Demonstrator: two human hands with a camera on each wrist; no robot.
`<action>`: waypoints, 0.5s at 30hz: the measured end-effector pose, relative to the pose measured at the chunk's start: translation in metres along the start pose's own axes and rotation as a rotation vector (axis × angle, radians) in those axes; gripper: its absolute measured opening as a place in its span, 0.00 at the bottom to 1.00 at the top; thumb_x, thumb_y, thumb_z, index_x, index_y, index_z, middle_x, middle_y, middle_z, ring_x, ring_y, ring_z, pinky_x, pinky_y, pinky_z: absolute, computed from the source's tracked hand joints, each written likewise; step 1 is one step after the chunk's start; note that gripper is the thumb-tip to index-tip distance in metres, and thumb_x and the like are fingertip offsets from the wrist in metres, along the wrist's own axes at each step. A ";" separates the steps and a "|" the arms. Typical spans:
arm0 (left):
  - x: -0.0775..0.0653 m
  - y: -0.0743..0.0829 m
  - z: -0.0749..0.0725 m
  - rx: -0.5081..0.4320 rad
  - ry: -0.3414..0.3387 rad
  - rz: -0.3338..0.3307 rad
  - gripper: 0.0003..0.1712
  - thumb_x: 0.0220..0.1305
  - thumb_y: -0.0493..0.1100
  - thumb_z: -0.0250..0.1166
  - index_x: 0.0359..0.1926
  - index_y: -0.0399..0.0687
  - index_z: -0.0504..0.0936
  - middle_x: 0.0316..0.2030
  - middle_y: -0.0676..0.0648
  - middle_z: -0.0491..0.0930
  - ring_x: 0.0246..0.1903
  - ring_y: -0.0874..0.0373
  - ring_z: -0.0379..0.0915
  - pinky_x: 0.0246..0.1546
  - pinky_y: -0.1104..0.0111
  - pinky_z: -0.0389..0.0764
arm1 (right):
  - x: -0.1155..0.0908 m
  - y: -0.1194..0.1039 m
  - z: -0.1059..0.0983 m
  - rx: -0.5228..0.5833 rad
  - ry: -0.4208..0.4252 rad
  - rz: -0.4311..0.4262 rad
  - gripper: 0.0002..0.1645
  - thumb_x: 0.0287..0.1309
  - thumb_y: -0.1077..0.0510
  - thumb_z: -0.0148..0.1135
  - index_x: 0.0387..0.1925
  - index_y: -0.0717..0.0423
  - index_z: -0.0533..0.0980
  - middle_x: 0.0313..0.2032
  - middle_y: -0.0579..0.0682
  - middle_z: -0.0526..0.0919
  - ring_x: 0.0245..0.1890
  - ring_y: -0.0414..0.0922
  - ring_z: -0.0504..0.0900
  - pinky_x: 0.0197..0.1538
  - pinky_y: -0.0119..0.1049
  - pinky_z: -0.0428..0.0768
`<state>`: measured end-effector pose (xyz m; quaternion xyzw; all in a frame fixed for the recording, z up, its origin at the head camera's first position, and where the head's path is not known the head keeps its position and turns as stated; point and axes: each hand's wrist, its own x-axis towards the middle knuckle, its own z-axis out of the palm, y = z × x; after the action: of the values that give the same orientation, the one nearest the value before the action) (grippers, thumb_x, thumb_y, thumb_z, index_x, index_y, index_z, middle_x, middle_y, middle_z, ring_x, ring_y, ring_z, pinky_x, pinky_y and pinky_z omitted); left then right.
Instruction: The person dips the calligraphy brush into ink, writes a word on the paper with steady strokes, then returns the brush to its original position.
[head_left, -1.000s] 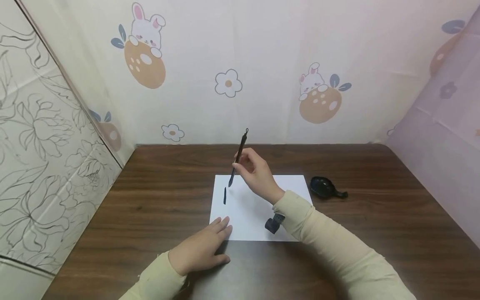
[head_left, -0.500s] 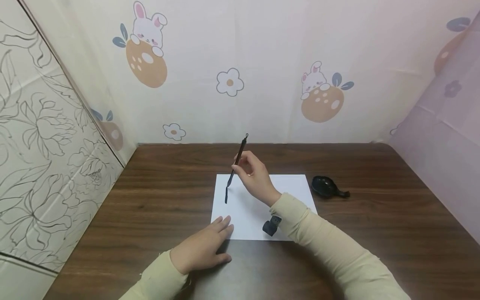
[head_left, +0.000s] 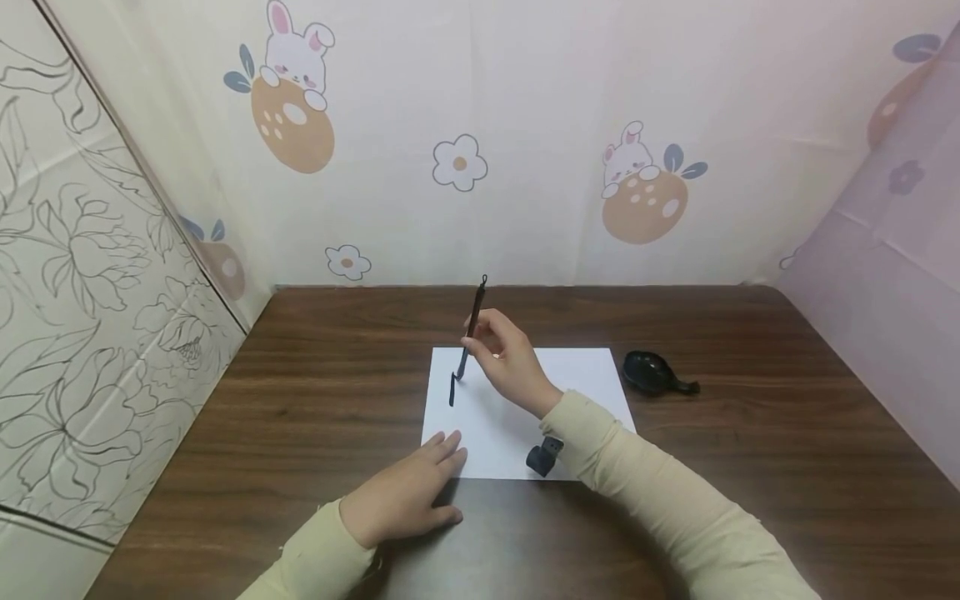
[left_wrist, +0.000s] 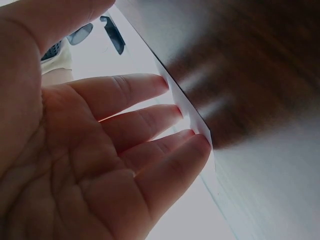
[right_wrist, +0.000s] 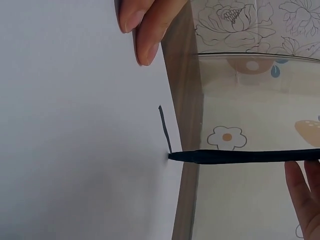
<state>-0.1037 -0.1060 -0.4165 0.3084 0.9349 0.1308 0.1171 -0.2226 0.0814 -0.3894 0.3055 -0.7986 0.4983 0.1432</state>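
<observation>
On brown table (head_left: 330, 367), paper (head_left: 491, 429) under brush (head_left: 477, 303); rabbit-print backdrop (head_left: 532, 150) behind.

Brown wood-grain table (head_left: 337, 350) running wide here, light gleaming on its near side, white sheet of paper (head_left: 495, 433) out in the middle, and there, just beside the paper's right edge, a black dish (head_left: 648, 372), handle (head_left: 687, 387) pointing right.
</observation>
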 end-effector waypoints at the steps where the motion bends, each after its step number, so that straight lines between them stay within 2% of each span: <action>1: 0.000 0.000 0.000 -0.001 0.000 -0.001 0.41 0.59 0.53 0.69 0.68 0.37 0.69 0.72 0.37 0.61 0.73 0.41 0.56 0.71 0.51 0.63 | 0.000 0.000 0.000 -0.005 -0.002 -0.002 0.14 0.64 0.63 0.61 0.51 0.54 0.73 0.42 0.51 0.79 0.44 0.45 0.82 0.50 0.42 0.85; 8: -0.001 0.001 -0.001 0.000 -0.007 -0.002 0.41 0.59 0.53 0.69 0.68 0.37 0.68 0.72 0.37 0.61 0.73 0.41 0.56 0.72 0.51 0.63 | -0.001 -0.002 -0.003 -0.029 -0.022 -0.003 0.14 0.65 0.62 0.60 0.51 0.53 0.73 0.41 0.50 0.79 0.45 0.44 0.82 0.48 0.38 0.85; 15: -0.002 0.002 -0.004 -0.027 -0.026 -0.031 0.42 0.59 0.53 0.69 0.69 0.38 0.68 0.73 0.38 0.60 0.73 0.42 0.54 0.72 0.50 0.62 | 0.000 -0.007 -0.008 -0.046 -0.052 -0.004 0.13 0.66 0.59 0.60 0.51 0.52 0.73 0.41 0.49 0.80 0.43 0.43 0.80 0.44 0.36 0.84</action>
<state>-0.1026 -0.1062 -0.4116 0.2940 0.9361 0.1375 0.1354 -0.2185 0.0867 -0.3809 0.3167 -0.8127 0.4715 0.1304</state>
